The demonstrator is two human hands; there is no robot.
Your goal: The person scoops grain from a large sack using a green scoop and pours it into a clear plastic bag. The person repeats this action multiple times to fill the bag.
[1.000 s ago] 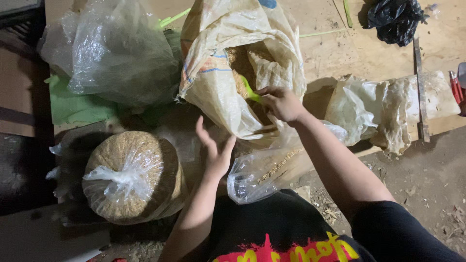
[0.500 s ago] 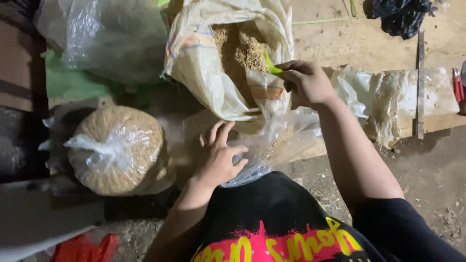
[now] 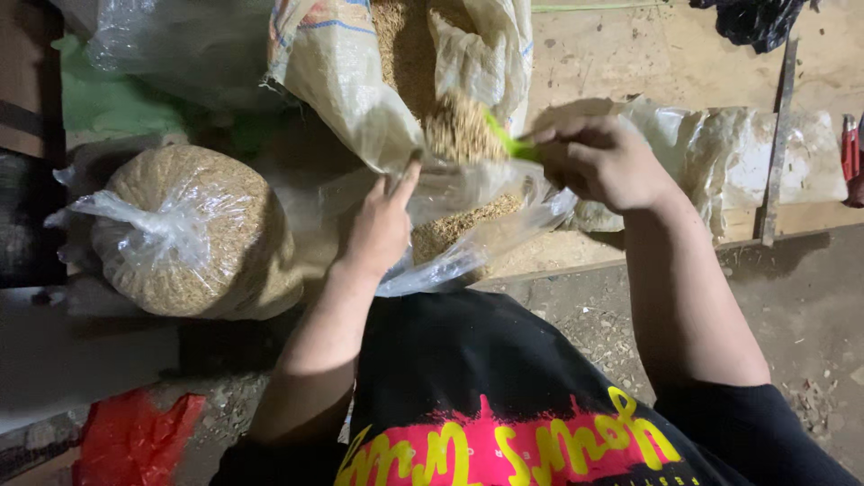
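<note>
- A clear plastic bag point(image 3: 477, 229), partly filled with tan, husk-like grain, lies open at centre, just in front of the person's black shirt.
- The left hand point(image 3: 382, 225) pinches the bag's left rim, fingers closed on the film and forefinger pointing up, holding the mouth open.
- The right hand point(image 3: 598, 162) is closed around the handle of a green scoop point(image 3: 506, 139), heaped with the same grain and held directly over the bag's mouth, just right of the left hand.
- A large woven sack point(image 3: 360, 67), open and holding loose grain, stands just beyond the bag at the far side.
- A tied clear bag point(image 3: 193, 234), packed full of grain, sits to the left, well apart from both hands.
- A crumpled, empty-looking plastic bag point(image 3: 720, 153) lies on a wooden board point(image 3: 612, 54) to the right, beside a thin metal strip point(image 3: 776, 144).
- A red plastic scrap point(image 3: 135, 441) lies at near left.
</note>
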